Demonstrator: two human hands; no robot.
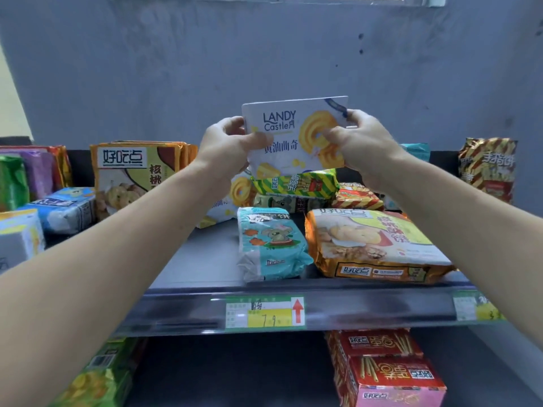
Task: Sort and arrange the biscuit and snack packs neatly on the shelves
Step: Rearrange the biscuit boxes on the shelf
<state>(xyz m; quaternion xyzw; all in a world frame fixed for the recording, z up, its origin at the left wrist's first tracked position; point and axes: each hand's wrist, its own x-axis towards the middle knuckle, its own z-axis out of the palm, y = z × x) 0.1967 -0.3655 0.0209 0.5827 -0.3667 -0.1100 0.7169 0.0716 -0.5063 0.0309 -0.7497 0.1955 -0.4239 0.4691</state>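
Centre frame: white cookie box (293,136) is gripped upright by left hand (226,148) and right hand (363,145), fingers curled round its ends. Placement step; a free standing spot on the upper shelf (211,259) is needed.

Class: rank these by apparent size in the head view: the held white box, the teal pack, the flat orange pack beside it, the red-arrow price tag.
1. flat orange pack, though it lies nearer the camera than the box, so this is unsure
2. white box
3. teal pack
4. price tag
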